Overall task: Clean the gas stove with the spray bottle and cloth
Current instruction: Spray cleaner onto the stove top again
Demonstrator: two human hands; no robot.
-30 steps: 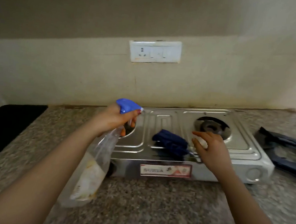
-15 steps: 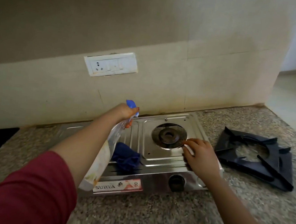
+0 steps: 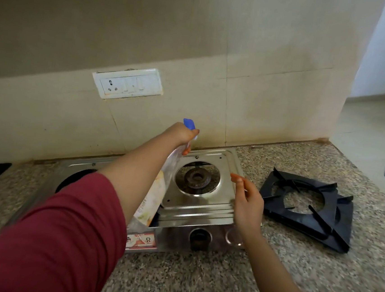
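**Spray bottle held over the stove, right hand free**

So the left hand (image 3: 181, 134) is wrapped round the neck of the clear spray bottle (image 3: 156, 189), right under its blue trigger head. The bottle hangs tilted over the middle of the steel gas stove (image 3: 204, 206), just left of the bare right burner (image 3: 196, 178). The right hand (image 3: 247, 200) holds nothing, fingers loose and spread above the stove's right edge, can't tell if it touches. The stove sits on a speckled granite counter (image 3: 197, 283) against the far wall. 1 black pan support (image 3: 308, 204) lies flat on the counter just right of the stove, and there's a white switchboard (image 3: 128, 83) up on the wall
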